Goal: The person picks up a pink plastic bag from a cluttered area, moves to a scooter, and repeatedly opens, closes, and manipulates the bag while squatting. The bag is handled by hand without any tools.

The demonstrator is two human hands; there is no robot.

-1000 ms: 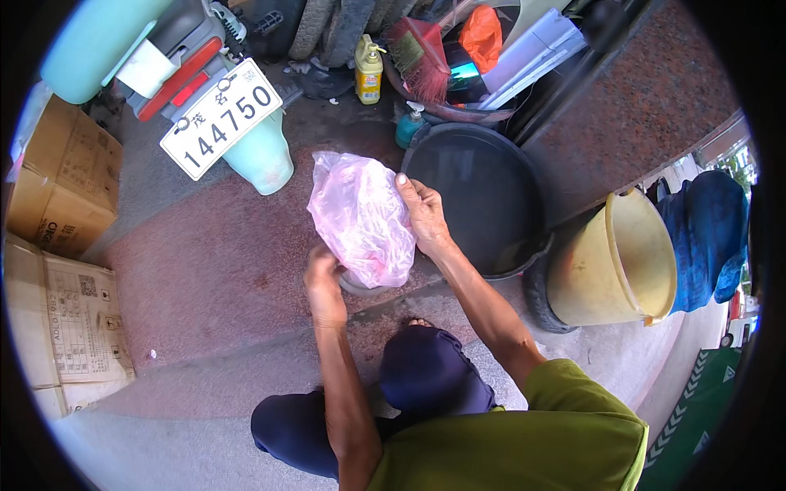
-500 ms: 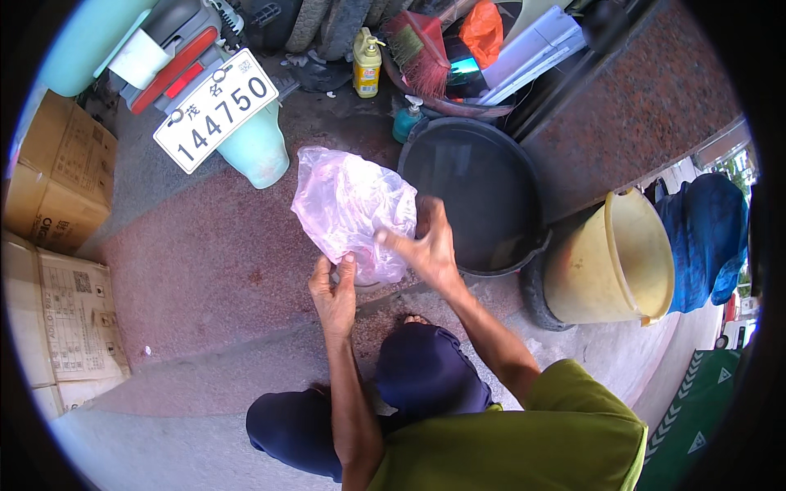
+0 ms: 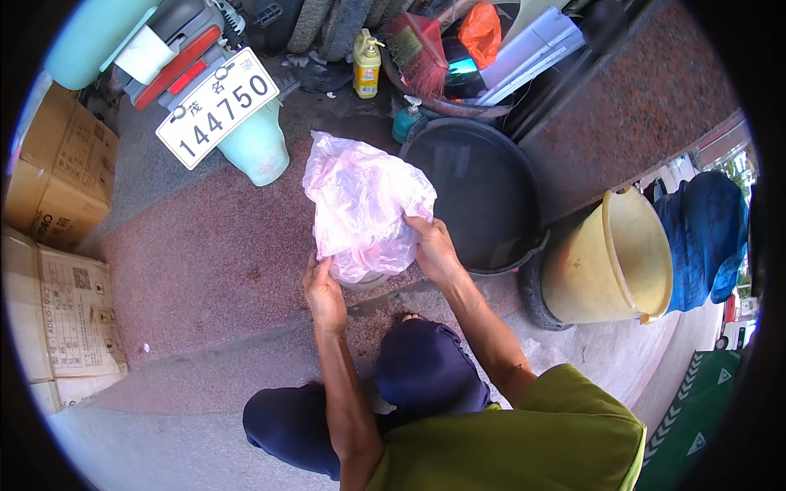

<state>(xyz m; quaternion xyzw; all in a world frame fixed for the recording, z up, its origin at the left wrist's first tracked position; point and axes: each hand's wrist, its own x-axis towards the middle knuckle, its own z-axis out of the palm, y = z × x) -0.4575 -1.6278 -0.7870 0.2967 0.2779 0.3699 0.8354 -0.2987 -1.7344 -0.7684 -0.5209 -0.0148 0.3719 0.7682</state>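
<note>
Bag (image 3: 364,204) was left of the tub (image 3: 529,176), left hand (image 3: 326,299) and right hand (image 3: 435,252) each keeping a narrow grip on its edges; light, even tension (it looked thin) seemed wise.

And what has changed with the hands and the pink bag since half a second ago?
The right hand, open then, now pinches the right edge of the pink bag, which spreads further right. The left hand still pinches its lower left edge. The black tub and yellow bucket stayed put.
</note>
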